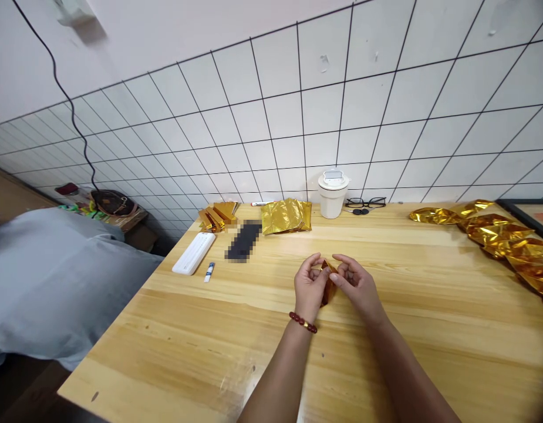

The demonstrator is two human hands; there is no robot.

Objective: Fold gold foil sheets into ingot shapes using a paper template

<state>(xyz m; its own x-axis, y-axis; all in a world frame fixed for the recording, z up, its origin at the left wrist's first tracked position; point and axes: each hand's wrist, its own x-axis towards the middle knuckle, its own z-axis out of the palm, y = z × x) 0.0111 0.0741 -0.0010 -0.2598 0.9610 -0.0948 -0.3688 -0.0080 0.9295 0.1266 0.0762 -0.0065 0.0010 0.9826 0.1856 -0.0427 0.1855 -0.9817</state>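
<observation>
Between my hands is a small folded piece of gold foil paper (327, 291), held just over the wooden table (201, 352). My left hand (309, 283), with a beaded bracelet at the wrist, pinches it from the left. From the other side, the thumb and fingers of my right hand (357, 286) close on its upper edge. Part of the folded foil is hidden behind the fingers. Beyond my hands lies a stack of flat gold foil sheets (286, 216). Folded gold strips (218, 216) are at the table's far left corner.
A white lidded cup (333, 197) stands by the tiled wall, beside black glasses (366, 202). Shaped gold foil pieces (495, 238) spread along the right. A phone (245, 241), a white power bank (194, 254) and a small blue-white tube (209, 272) lie at left.
</observation>
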